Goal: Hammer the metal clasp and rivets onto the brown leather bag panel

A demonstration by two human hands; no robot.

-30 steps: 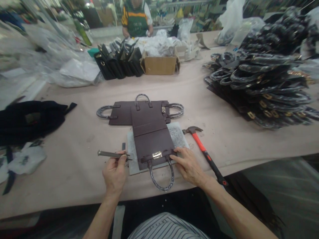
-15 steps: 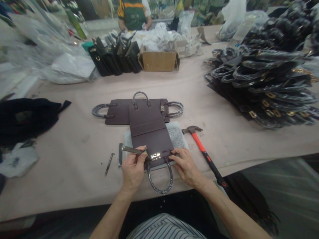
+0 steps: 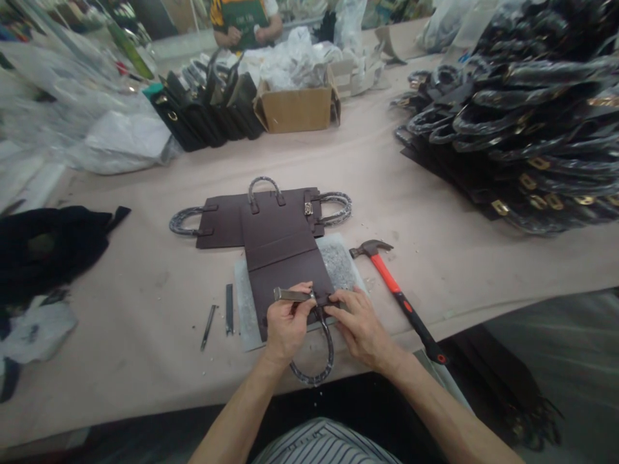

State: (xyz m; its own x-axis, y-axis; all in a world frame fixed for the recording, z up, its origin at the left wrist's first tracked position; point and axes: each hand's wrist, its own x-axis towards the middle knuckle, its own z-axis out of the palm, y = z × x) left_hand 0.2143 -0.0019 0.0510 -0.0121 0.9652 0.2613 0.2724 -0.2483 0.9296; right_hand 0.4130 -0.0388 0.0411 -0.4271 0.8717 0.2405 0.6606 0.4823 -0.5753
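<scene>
A dark brown handbag panel (image 3: pixel 280 248) lies across a pale stone slab (image 3: pixel 340 263), its looped, plastic-wrapped handle (image 3: pixel 331 351) toward me. Pinched in my left hand (image 3: pixel 289 327) is a steel punch (image 3: pixel 289 295), leaning over the panel near the handle's base. That hand covers the panel's metal clasp. My right hand (image 3: pixel 360 322) grips the panel's edge beside the punch with thumb and fingertips. Beneath the far end, a second brown panel (image 3: pixel 220 222) lies crosswise, with handles at both ends and a metal clasp (image 3: pixel 308 208) on the right.
A claw hammer (image 3: pixel 394 290) lies to the right; a flat metal bar (image 3: pixel 229 309) and thin rod (image 3: pixel 209 327) lie left. Handled panels form a tall pile (image 3: pixel 507 142) at right. Black bags (image 3: pixel 206 109) and a carton (image 3: pixel 300 109) stand farther back, with a person (image 3: pixel 246 22) beyond.
My left hand and the punch have moved right across the panel, closer to my right hand, and now cover the clasp. My right hand stays at the panel's edge. The view has shifted slightly.
</scene>
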